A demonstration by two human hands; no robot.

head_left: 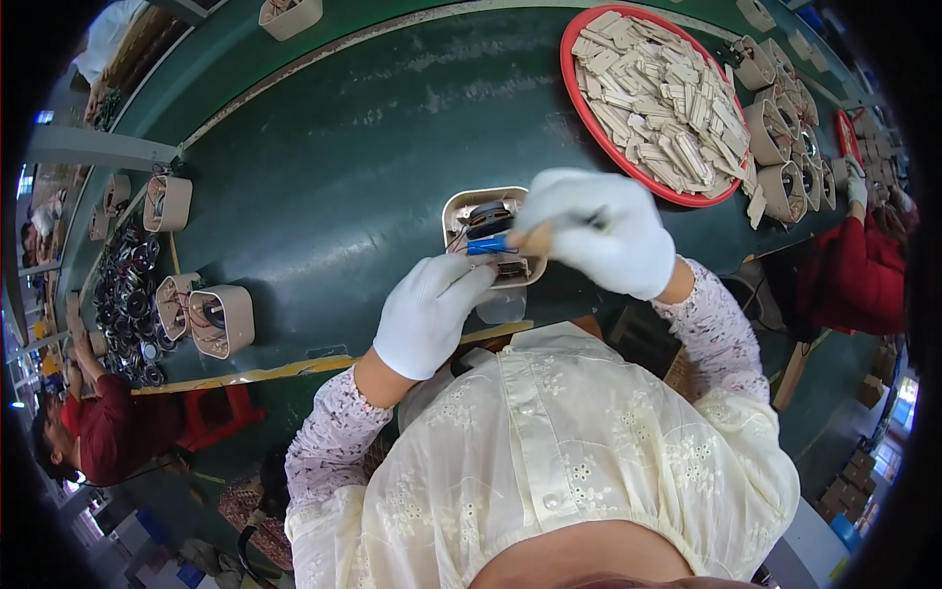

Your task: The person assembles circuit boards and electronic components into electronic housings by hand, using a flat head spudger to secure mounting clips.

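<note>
Nearest, the left hand (429, 314), white-gloved, reaches up with its fingers against the near edge of a beige open housing (488, 236) on the green surface (343, 147); whether its grip is pressed together cannot be told. Just beyond, the right hand (594, 231), also gloved, has its grip pinched on a thin tan tool (535, 239) pointing into the housing beside a blue part (488, 246). Left, two similar housings (206, 319) stand near a heap of dark rings (132, 294). Farther right, a round red tray (579, 98) holds pale flat pieces (657, 98), with a row of housings (780, 147) beyond it.
</note>
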